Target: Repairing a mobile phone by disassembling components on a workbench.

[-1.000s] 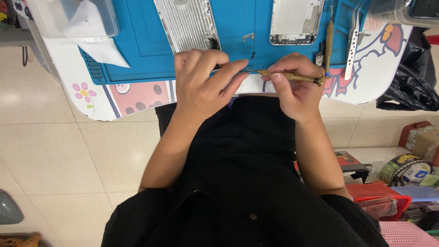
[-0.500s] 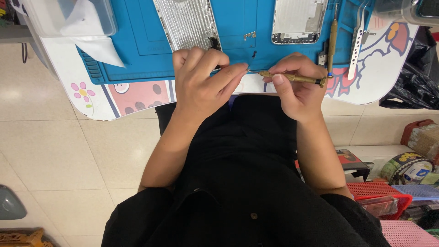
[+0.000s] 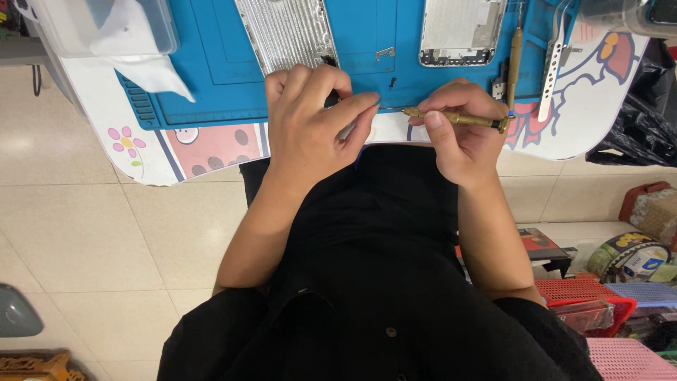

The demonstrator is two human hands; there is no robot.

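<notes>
My right hand (image 3: 462, 130) grips a slim gold screwdriver (image 3: 455, 118) that lies level, its tip pointing left toward my left fingertips. My left hand (image 3: 310, 123) rests at the near edge of the blue work mat (image 3: 211, 77), thumb and forefinger pinched near the driver's tip; whatever they pinch is too small to make out. Just beyond the left hand lies a silver ribbed metal plate (image 3: 285, 32). A silver phone back housing (image 3: 462, 32) lies beyond the right hand.
A small white table with cartoon flowers (image 3: 127, 141) carries the mat. A second driver (image 3: 515, 60) and metal tweezers (image 3: 552, 63) lie right of the housing. A clear plastic box (image 3: 106, 25) with tissue sits at the left. Baskets and packages (image 3: 620, 296) stand on the floor at the right.
The hands have barely moved; the view has shifted slightly, and the screwdriver tip stays at my left fingertips.
</notes>
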